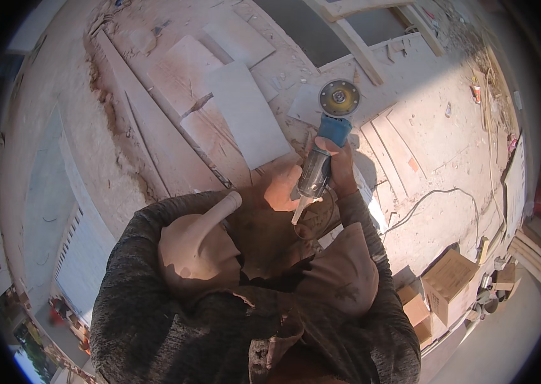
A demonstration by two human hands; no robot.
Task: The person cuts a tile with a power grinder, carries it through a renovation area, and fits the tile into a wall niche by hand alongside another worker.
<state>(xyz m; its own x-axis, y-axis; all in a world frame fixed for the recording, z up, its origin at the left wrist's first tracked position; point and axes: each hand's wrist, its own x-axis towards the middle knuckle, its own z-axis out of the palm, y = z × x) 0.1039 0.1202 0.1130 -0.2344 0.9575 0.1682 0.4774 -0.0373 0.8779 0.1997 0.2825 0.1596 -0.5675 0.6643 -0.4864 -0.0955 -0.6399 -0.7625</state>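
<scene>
My right hand point(342, 168) is wrapped around the body of an angle grinder point(315, 173) with a teal head and a dark, clear-looking casing. At its far end a round disc point(339, 97) with a ring of holes faces up, apart from the slab below. My left hand point(281, 187) is at the grinder's left side, near its tail, with bent fingers that seem to rest against it. Part of that grip is in shadow. A pale tapered piece point(300, 209) sticks out at the tail end, above a cord loop.
Ahead lie a pale grey sheet point(245, 112) and long dusty boards point(161, 121). Wooden beams point(353, 45) frame a dark opening. A black cable point(433, 194) curves across the ground at right. Cardboard boxes point(449, 278) stand at lower right. Two pale rounded shapes are before my torso.
</scene>
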